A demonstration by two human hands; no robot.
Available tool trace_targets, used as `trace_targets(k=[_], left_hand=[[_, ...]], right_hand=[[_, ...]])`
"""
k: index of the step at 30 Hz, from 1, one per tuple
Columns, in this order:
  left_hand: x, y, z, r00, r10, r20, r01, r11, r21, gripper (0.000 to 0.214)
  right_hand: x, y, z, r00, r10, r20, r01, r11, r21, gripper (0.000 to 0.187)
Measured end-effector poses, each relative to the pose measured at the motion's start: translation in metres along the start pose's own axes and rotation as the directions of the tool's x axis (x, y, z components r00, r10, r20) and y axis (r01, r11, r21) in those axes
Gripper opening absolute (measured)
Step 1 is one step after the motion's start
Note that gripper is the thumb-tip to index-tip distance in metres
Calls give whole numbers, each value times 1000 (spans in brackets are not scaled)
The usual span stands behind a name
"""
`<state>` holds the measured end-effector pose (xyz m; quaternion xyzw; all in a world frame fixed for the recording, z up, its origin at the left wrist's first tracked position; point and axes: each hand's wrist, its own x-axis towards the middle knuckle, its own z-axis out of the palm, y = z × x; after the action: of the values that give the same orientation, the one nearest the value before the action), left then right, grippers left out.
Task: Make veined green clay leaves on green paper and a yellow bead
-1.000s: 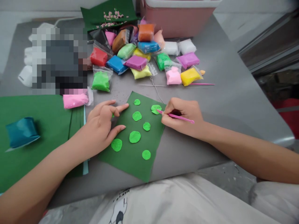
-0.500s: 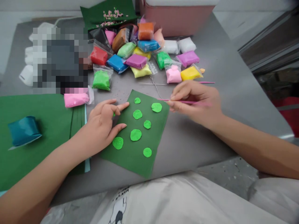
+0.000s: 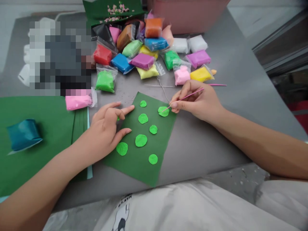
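Note:
A dark green felt sheet (image 3: 141, 166) lies on the grey table with several flat light green clay discs stuck on it. My left hand (image 3: 107, 130) rests on the sheet's left edge, fingers stretched out flat, beside one clay disc (image 3: 122, 148). My right hand (image 3: 194, 101) pinches a thin pink stick tool (image 3: 186, 95). The tool's tip touches the upper right clay disc (image 3: 163, 111).
A heap of small bagged clay packs in many colours (image 3: 144, 54) lies behind the sheet. A pink clay pack (image 3: 77, 101) and a teal pack (image 3: 22, 134) sit at left on a large green sheet (image 3: 36, 160). A pink box (image 3: 190, 14) stands at the back. Another pink stick (image 3: 218, 85) lies right.
My right hand lifted the pink tool off the upper right disc, drew back, then turned it and set the tip down on that disc again. The left hand stayed put.

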<state>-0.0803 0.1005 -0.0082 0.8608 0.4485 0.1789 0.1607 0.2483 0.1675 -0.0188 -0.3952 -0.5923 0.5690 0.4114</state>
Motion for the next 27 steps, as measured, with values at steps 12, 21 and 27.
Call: trace_targets(k=[12,21,27], left_hand=[[-1,0,2,999,-30,14,30,999,-21,14],[-1,-1,2,1000,-16,1,16,1000,-20,14],[-1,0,3,999,-47,14,47,998,-29,14]], right_hand=[[-2,-1,1,1000,7,28,-6,999,-37,51],[-1,-2,0,1000,8,25,-7,999,-41,52],[-2,-3,1,1000,20,17,-19,999,-42,52]])
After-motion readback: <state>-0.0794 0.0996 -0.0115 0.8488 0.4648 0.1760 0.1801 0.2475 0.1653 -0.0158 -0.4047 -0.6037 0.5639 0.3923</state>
